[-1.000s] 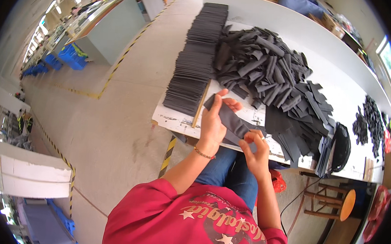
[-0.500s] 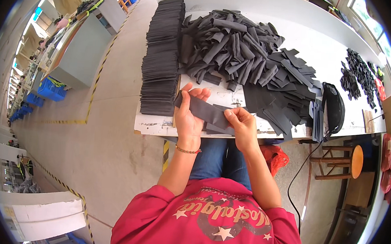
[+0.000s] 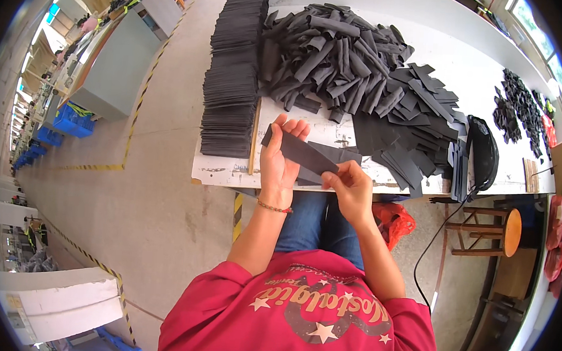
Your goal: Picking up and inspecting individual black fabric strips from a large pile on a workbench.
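- One dark strip (image 3: 305, 152) spans the space between the left hand (image 3: 279, 159) and the right hand (image 3: 352, 187), above the near part of the worktop (image 3: 329, 132).
- The left hand is palm up, its thumb pressing the strip's upper end against the fingers, whose tips point away from the body.
- The right hand's fingers are narrow, pinching the strip's lower end against the thumb.
- A second ago the strip bows visibly along its length; now it looks nearly straight.
- Against half a second ago, its slant is steeper, and the right thumb, then laid over the strip, sits nearer the corner.
- More of a loose strip (image 3: 341, 155) now shows behind the right hand.
- Left of the hands stands a long row of stacked strips (image 3: 232, 76), with a thin wooden slat (image 3: 254, 138) just beside it.
- Beyond the hands, a heap of curled strips (image 3: 339, 60) meets a spread of flat strips (image 3: 419, 123); both appear unchanged.
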Tool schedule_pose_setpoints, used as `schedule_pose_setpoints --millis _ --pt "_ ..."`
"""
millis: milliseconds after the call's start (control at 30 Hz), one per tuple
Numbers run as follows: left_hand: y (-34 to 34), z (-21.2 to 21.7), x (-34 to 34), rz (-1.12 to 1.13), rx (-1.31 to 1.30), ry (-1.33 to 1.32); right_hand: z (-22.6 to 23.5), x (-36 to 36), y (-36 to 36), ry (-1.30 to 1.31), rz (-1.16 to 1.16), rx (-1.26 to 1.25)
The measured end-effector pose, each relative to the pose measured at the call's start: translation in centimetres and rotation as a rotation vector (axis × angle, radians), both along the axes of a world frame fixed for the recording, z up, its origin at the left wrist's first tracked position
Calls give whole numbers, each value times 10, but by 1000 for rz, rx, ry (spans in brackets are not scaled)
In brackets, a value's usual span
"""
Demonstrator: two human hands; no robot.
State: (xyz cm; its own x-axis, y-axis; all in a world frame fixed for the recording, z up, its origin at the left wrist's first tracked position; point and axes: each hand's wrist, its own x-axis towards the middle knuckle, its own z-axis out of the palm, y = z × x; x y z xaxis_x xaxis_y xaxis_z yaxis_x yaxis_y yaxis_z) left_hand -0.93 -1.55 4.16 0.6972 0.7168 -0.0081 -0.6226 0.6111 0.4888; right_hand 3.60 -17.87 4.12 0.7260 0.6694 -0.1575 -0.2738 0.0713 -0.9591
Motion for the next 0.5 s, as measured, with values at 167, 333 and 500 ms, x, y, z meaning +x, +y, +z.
schedule_pose_setpoints --millis 167,333,500 --pt "0 -2 -15 46 -115 277 -6 23 -6 -1153 -285 5" --pt "7 -28 -27 -9 47 438 -14 39 -9 -1059 -192 -72" --pt "8 -44 -21 21 91 407 -38 44 -9 -64 -169 17"
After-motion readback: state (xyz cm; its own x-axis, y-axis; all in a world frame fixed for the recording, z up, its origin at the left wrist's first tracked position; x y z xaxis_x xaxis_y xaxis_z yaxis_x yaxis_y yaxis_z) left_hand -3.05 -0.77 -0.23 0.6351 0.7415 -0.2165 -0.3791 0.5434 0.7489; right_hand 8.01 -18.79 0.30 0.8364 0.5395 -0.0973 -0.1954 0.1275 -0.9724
